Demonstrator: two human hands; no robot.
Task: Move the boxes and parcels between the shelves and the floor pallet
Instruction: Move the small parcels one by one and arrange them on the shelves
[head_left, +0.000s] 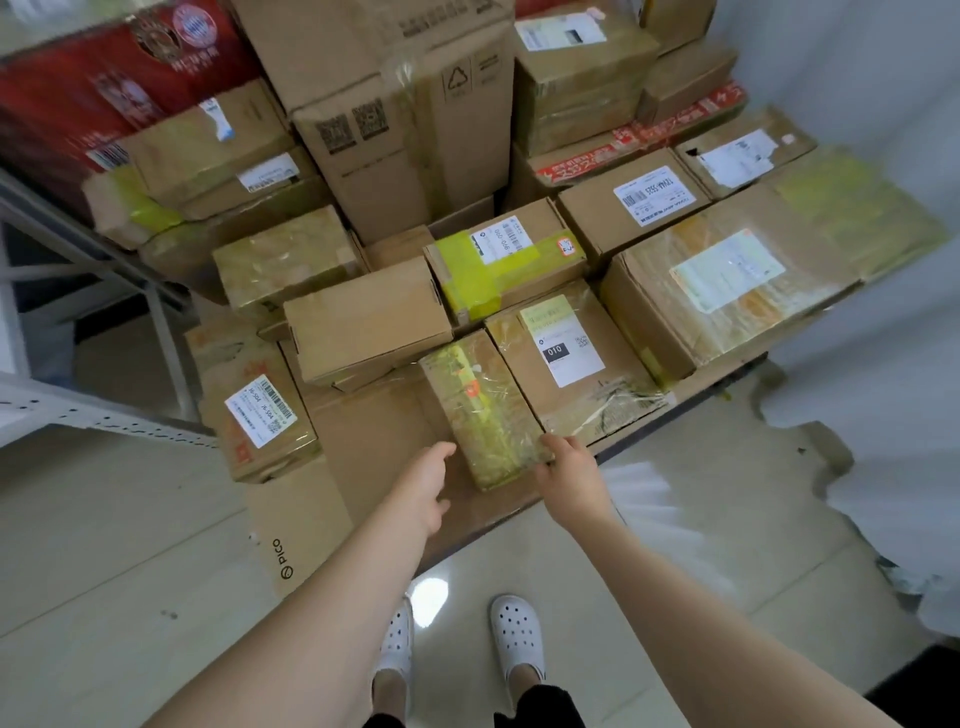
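Observation:
A small yellow-taped parcel lies at the front of a pile of cardboard boxes on flattened cardboard on the floor. My right hand touches the parcel's near right corner, fingers curled against its side. My left hand hovers just left of the parcel, fingers apart, holding nothing. A labelled box marked 010 sits right beside the parcel. A plain brown box lies behind it to the left.
A white metal shelf frame stands at the left. A tall carton and red boxes are stacked at the back. A large taped box sits at the right, near a white wall. My feet stand on tiled floor.

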